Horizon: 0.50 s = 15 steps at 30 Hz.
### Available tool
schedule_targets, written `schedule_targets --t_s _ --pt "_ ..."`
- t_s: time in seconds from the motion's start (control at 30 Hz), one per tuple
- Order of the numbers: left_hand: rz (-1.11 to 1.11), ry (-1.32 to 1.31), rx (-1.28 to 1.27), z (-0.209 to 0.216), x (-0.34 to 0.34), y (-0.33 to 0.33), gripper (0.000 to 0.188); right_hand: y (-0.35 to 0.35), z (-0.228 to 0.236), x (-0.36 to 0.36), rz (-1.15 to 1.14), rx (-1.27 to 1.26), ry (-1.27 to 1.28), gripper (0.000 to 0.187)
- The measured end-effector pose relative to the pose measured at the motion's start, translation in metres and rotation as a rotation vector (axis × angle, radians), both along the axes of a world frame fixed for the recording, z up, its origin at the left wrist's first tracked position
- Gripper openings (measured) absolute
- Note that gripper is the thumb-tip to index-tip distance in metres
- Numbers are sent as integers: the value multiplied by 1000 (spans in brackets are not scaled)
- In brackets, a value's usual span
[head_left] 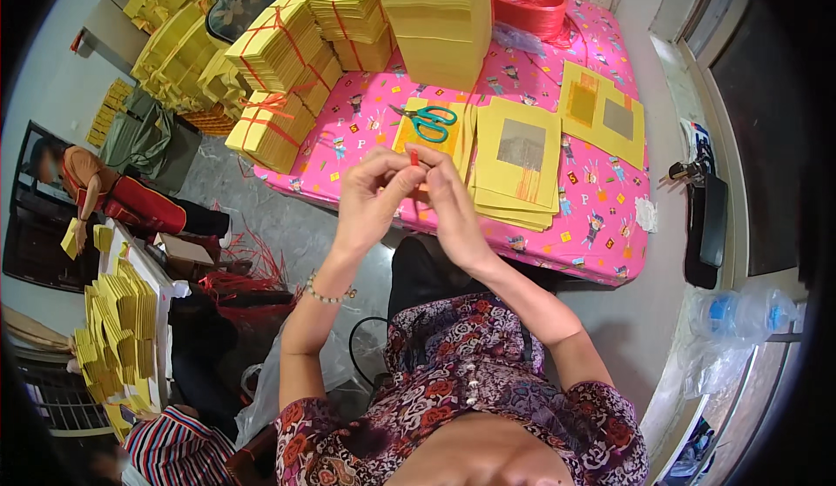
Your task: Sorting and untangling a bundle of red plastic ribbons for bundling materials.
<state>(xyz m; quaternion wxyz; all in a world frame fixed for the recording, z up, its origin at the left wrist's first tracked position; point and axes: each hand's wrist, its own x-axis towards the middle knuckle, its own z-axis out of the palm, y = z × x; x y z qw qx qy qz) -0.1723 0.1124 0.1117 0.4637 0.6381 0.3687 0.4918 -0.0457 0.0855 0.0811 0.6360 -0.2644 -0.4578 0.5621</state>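
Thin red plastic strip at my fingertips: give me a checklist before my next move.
1. Thin red plastic strip at the left hand's fingertips: ok.
2. Right hand gripping it too: cannot tell; its fingertips are close.
3. Teal-handled scissors free of both hands: ok.
4. Large red plastic coil on the pink patterned table cover: ok.
5. Tall yellow paper stack tied all round: cannot tell.

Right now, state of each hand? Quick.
Left hand: closed, fingertips pinched on a red strip.
Right hand: fingertips together at the same strip; whether it grips cannot be told.
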Motion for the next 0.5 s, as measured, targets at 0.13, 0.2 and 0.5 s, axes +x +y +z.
schedule_targets --t_s 0.13,0.2,0.5 --pt "198 -193 162 31 1 -15 8 -12 12 9 287 11 -445 35" --pt "37 -529 86 44 -13 -13 5 -10 -1 10 202 252 -522 30" --pt "-141 -1462 10 70 -205 -53 8 -9 19 76 251 514 -1077 21"
